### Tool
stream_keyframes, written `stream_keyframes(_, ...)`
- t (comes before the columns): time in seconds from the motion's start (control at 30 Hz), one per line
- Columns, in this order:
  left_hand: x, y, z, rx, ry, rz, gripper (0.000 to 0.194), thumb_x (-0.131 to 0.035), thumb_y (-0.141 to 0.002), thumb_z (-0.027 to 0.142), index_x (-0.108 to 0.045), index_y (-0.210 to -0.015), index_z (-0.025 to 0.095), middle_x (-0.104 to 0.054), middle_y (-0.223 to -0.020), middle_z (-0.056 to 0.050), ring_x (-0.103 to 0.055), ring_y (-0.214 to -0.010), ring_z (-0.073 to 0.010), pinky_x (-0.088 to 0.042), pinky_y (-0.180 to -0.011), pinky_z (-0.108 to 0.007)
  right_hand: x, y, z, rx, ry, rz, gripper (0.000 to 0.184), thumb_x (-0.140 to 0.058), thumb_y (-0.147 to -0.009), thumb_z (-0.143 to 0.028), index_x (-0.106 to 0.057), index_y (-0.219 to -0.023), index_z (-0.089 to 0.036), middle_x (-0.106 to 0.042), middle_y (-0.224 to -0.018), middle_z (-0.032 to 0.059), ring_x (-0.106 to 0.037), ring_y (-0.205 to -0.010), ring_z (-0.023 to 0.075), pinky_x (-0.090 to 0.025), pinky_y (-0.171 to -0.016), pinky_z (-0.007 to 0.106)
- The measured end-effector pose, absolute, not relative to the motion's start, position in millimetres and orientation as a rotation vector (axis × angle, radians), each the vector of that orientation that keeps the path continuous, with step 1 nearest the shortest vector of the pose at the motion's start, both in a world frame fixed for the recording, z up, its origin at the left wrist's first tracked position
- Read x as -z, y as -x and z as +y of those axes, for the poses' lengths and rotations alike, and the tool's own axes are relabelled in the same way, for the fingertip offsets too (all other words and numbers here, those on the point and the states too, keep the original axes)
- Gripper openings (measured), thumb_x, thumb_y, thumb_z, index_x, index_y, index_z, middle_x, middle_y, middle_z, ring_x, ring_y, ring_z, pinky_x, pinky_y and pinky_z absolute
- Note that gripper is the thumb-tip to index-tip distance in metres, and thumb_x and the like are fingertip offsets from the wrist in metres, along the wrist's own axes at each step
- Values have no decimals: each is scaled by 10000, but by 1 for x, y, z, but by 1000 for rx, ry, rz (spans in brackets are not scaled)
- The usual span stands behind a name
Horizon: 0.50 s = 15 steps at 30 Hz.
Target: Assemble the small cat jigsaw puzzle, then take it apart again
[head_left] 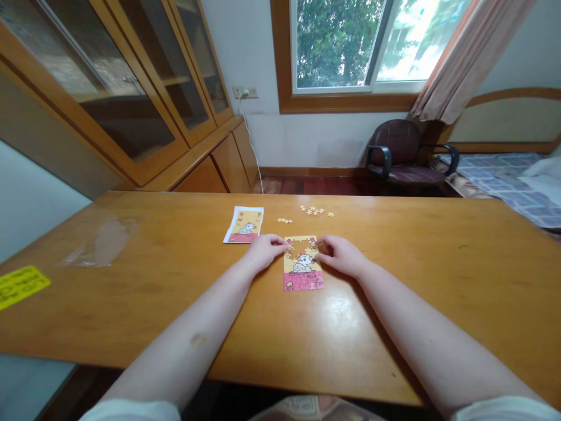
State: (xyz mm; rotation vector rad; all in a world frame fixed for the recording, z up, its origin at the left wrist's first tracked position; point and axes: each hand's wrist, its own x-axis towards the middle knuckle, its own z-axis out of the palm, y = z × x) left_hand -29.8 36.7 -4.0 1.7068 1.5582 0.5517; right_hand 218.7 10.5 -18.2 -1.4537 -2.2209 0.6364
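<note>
Puzzle (303, 265) gapped near its top: we advise light, even edge pressure from left hand (266, 251) and right hand (342, 255), whose grip we cannot tell

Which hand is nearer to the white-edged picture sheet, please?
Left. The left hand is close by the near right corner of the picture sheet; the right hand is farther away, at the right edge of the puzzle.
</note>
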Motion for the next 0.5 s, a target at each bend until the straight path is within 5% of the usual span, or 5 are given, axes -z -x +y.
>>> stream_keyframes(0.2,18,31,28,-533,-1732,1516,199,-670,-730,352,-722,-826,186,-731,-841,-35,-651,-802,-191,-471,-762,-290,9,-222,7,-644,1352,-2453,332,-762,-669,-453,-574,-775,-201,-582,-695,-17,-475,-612,119,-309,-566,234)
stream_keyframes(0.5,9,31,28,-468,-1739,1467,148,-661,-746,299,-713,-837,194,-731,-860,-24,-650,-812,-187,-480,-768,-288,7,-218,6,-577,1305,-2502,334,-705,-728,-503,-566,-710,-200,-570,-650,-12,-468,-581,121,-305,-562,238)
